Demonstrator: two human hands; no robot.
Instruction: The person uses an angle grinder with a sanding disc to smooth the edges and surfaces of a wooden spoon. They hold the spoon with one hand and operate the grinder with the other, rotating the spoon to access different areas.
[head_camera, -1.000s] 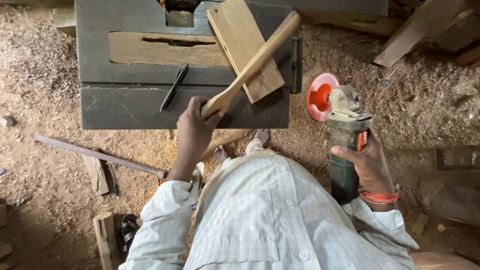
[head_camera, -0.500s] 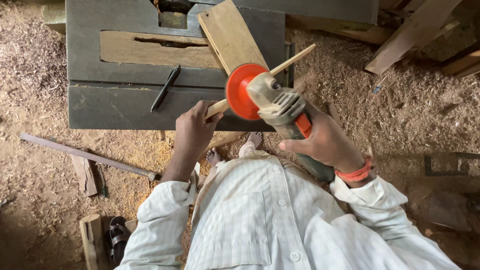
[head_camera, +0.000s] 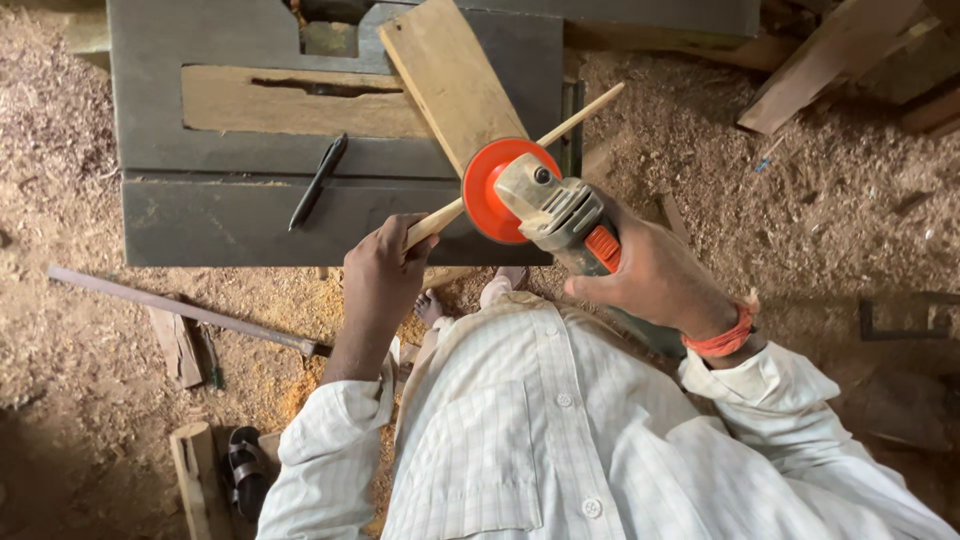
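Note:
My left hand (head_camera: 380, 272) grips the handle end of a long, thin wooden piece (head_camera: 580, 108) that slants up to the right over the dark metal saw table (head_camera: 220, 215). My right hand (head_camera: 650, 272) holds a green angle grinder (head_camera: 560, 222) by its body. The grinder's red-orange disc (head_camera: 484, 190) sits against the wooden piece near its middle, just right of my left hand. A flat wooden board (head_camera: 450, 80) lies tilted on the table under the piece.
A black pen (head_camera: 318, 182) lies on the saw table. Sawdust covers the ground. A long metal rod (head_camera: 180, 310) lies at the left, a sandal (head_camera: 245, 470) near my left sleeve, and wooden planks (head_camera: 830, 60) at the upper right.
My right hand swung the grinder from the right side in onto the wooden piece. The piece has turned so its thin edge faces up. My left hand kept its grip.

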